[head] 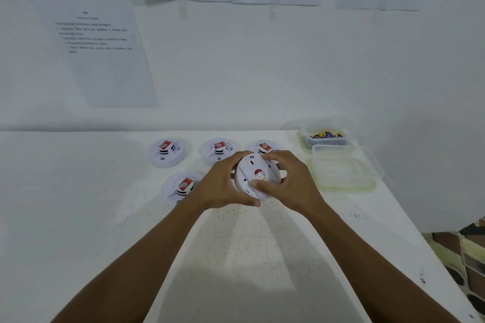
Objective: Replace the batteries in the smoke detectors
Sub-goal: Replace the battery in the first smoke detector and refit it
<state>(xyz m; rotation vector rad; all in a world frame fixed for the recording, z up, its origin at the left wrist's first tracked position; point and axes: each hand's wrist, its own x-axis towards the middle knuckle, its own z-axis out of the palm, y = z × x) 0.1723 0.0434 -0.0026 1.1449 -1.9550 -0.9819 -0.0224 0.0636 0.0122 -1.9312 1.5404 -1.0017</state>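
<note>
Two-handed grip on smoke detector [256, 177], held just above middle of table [236, 244], flat back toward camera. Left hand [225, 183] curled round left rim; right hand [291, 181] curled round right rim, thumb pressed on back.

Judged step: twisting back open. Best done with body held firm, turned flat, not pried.

Row of three detectors [219, 151] along far edge; fourth detector [182, 186] nearer, left of hands. Battery tub [325, 137] at far right corner, empty tub [343, 168] just beside.

Red labels: print too small to read. Wall sheets [105, 47]: blurred, unreadable.
</note>
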